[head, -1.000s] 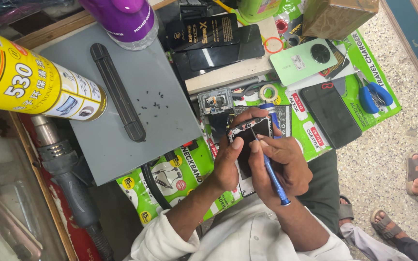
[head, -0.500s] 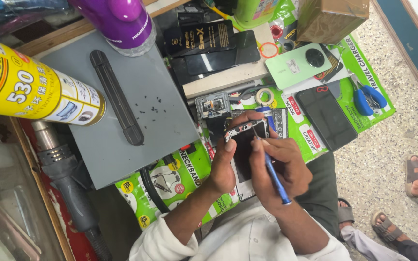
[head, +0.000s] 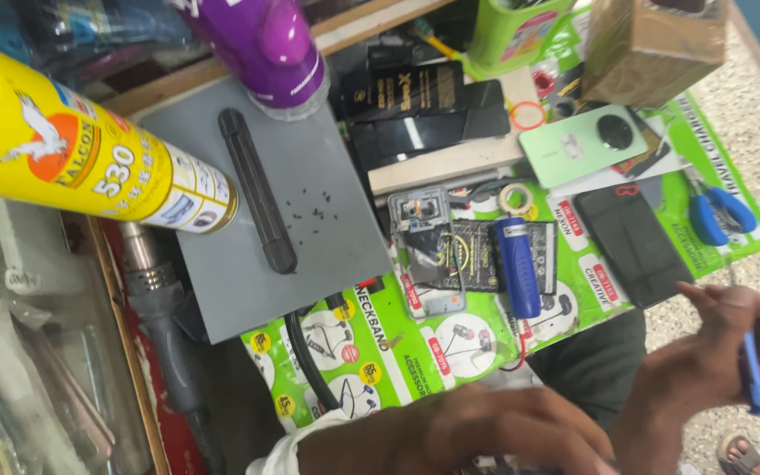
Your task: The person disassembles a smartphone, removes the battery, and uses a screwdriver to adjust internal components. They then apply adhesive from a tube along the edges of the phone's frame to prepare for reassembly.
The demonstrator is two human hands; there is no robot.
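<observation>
**Hands off the phone, tool kept in the right**

Head view: half a second ago both your hands were closed around the opened phone (head: 437,255), the blue tool (head: 754,378) working at it. Now the phone lies alone, face-open, on the green printed mat (head: 380,352), with a blue tube-shaped item (head: 518,268) across it. Your right hand (head: 723,352) has drawn back toward the floor side, its grip pinching the blue tool. Your left hand (head: 485,431) sits low by your lap, blurred; I cannot tell whether its grip is spread or closed. I read this as a pause in the phone work.

The desk (head: 450,167) is crowded: a grey plate (head: 327,158) with loose screws (head: 314,214) and a black bar (head: 257,202), a yellow spray can (head: 90,167), a heat gun (head: 160,299), a black phone (head: 631,246). The speckled floor (head: 749,114) shows to the right.
</observation>
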